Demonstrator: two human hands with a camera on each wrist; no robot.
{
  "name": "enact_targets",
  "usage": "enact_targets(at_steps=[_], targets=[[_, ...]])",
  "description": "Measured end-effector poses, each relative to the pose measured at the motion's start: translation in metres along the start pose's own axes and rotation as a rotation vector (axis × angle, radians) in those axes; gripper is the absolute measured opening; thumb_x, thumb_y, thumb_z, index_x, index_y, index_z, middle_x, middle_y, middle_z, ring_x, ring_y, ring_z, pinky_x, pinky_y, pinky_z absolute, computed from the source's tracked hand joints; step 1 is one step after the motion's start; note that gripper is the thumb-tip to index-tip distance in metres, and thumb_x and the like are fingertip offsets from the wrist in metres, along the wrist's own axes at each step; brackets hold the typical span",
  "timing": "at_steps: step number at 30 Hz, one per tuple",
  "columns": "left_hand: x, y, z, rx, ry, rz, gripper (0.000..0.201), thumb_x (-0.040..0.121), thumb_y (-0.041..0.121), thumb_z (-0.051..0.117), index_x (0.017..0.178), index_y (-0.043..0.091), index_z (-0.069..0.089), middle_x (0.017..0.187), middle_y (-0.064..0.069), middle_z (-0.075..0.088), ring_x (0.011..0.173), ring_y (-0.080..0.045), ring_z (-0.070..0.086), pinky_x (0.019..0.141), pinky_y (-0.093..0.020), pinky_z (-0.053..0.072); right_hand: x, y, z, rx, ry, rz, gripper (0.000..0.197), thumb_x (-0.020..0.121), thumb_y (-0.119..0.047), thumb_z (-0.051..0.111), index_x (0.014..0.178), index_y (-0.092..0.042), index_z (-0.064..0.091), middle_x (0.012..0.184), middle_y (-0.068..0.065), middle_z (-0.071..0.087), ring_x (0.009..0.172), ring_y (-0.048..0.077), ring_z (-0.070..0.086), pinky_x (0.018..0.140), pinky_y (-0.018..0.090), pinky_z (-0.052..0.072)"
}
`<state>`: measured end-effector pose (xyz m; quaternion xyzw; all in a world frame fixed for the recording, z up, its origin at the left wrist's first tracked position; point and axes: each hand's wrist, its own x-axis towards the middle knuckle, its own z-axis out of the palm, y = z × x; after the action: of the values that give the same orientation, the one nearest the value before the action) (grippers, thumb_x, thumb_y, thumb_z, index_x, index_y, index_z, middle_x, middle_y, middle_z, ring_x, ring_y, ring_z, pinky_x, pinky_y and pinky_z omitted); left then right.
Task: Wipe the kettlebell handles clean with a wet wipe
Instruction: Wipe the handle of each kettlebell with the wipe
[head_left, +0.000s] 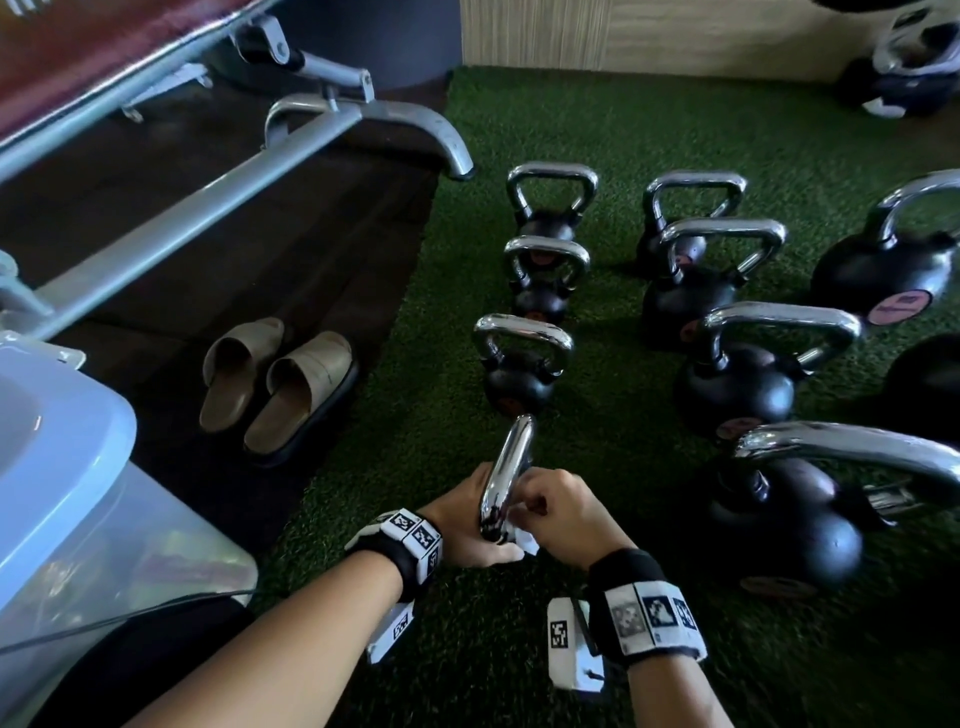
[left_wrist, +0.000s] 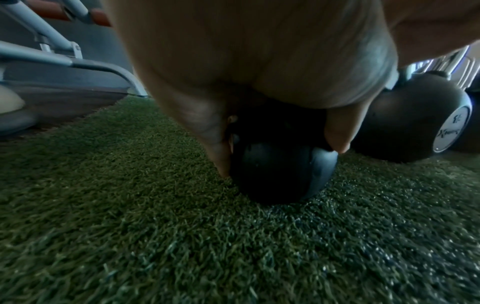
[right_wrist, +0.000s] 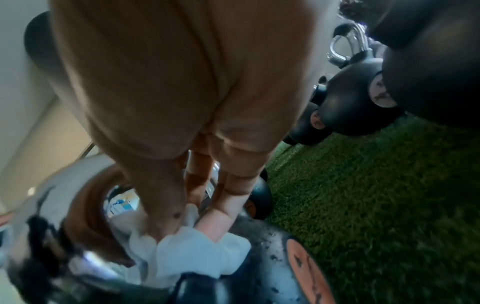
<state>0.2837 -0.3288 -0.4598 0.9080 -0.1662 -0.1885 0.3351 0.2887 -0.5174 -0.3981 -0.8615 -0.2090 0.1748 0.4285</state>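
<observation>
Gleaming chrome kettlebell handle (head_left: 506, 478), black body (left_wrist: 280, 172).

Green artificial turf (head_left: 649, 130) across the floor, meeting a dark rubber mat (head_left: 291, 270) on the left. On the mat, a grey metal bench frame (head_left: 218, 192) with maroon padding (head_left: 104, 47) and a pair of beige slippers (head_left: 275, 384). Pale wood-grain wall panel (head_left: 649, 31) behind. Translucent plastic bin with blue lid (head_left: 57, 457) near left. Dim daylight.

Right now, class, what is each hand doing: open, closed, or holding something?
Left hand: steadies the kettlebell, fingers curled around it.
Right hand: pinches the wet wipe against the handle.
</observation>
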Motion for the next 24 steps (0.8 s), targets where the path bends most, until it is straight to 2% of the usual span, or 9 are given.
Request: enact_targets(at_steps=[3,5,9,13,16,17,19,21,24], targets=[[-0.005,0.004,0.0,-0.057,0.056,0.091,0.093,0.075,0.046,0.081,0.151,0.041,0.027,0.156,-0.005,0.035,0.149,-0.02,0.033,0.122,-0.044,0.032,-0.003,0.004,0.0,0.148,-0.091,-0.002,0.02,0.084,-0.004,0.072,0.09,-0.02,0.081,0.102,-0.009,0.074,0.091,0.006,0.072,0.083,0.028,0.058],[-0.01,0.006,-0.001,-0.083,0.074,0.132,0.1,0.076,0.036,0.084,0.146,0.053,0.014,0.156,-0.01,0.036,0.148,-0.025,0.036,0.12,-0.048,0.035,-0.002,0.006,0.002,0.169,-0.116,0.009,0.022,0.084,-0.007,0.072,0.092,-0.025,0.081,0.103,-0.008,0.075,0.093,0.008,0.073,0.086,0.031,0.059],[-0.013,0.011,-0.003,-0.129,0.072,0.127,0.103,0.077,0.024,0.085,0.138,0.064,0.012,0.151,-0.014,0.042,0.139,-0.032,0.047,0.115,-0.046,0.043,0.003,0.012,0.005,0.157,-0.137,0.021,0.018,0.084,-0.012,0.07,0.095,-0.023,0.081,0.101,-0.005,0.078,0.094,0.011,0.074,0.088,0.038,0.06],[-0.009,-0.001,0.005,0.05,0.018,0.081,0.09,0.076,0.05,0.077,0.152,0.037,0.03,0.153,-0.006,0.032,0.146,-0.023,0.036,0.123,-0.033,0.03,-0.005,0.018,0.014,0.563,-0.125,0.1,0.015,0.092,-0.002,0.072,0.098,-0.012,0.081,0.098,0.011,0.08,0.086,0.018,0.073,0.079,0.03,0.058],[-0.008,-0.002,0.007,0.035,-0.003,0.057,0.065,0.074,0.044,0.079,0.133,0.03,0.055,0.134,0.0,0.043,0.135,-0.015,0.047,0.121,-0.03,0.033,-0.009,0.014,0.021,0.948,-0.025,0.184,0.012,0.085,0.002,0.073,0.094,-0.002,0.079,0.091,0.02,0.076,0.075,0.021,0.073,0.068,0.028,0.06],[-0.008,0.0,0.006,-0.008,0.039,0.06,0.065,0.073,0.039,0.081,0.131,0.03,0.054,0.134,-0.004,0.045,0.135,-0.014,0.047,0.121,-0.032,0.034,-0.008,0.012,0.022,1.079,0.027,0.214,0.015,0.081,0.0,0.072,0.096,0.0,0.077,0.09,0.021,0.076,0.072,0.022,0.074,0.065,0.029,0.061],[-0.013,0.007,0.003,-0.03,0.092,0.104,0.091,0.074,0.026,0.086,0.151,0.016,0.038,0.149,-0.012,0.037,0.143,-0.02,0.039,0.122,-0.035,0.033,-0.003,0.009,0.021,1.283,0.135,0.245,0.024,0.077,0.002,0.07,0.101,0.005,0.072,0.089,0.022,0.076,0.07,0.025,0.075,0.064,0.031,0.063],[-0.016,0.013,-0.001,-0.028,0.115,0.143,0.102,0.076,0.019,0.087,0.157,0.008,0.026,0.157,-0.011,0.03,0.148,-0.025,0.033,0.123,-0.038,0.031,-0.001,0.006,0.018,1.321,0.163,0.249,0.025,0.075,0.007,0.069,0.1,0.006,0.069,0.088,0.021,0.077,0.071,0.025,0.076,0.064,0.031,0.063],[-0.017,0.016,-0.002,0.034,0.106,0.176,0.083,0.076,0.018,0.086,0.145,0.011,0.04,0.149,-0.004,0.032,0.141,-0.022,0.034,0.121,-0.036,0.033,-0.004,0.004,0.018,1.166,0.112,0.263,0.027,0.071,0.012,0.074,0.094,0.002,0.065,0.088,0.021,0.077,0.07,0.026,0.076,0.064,0.034,0.064]])
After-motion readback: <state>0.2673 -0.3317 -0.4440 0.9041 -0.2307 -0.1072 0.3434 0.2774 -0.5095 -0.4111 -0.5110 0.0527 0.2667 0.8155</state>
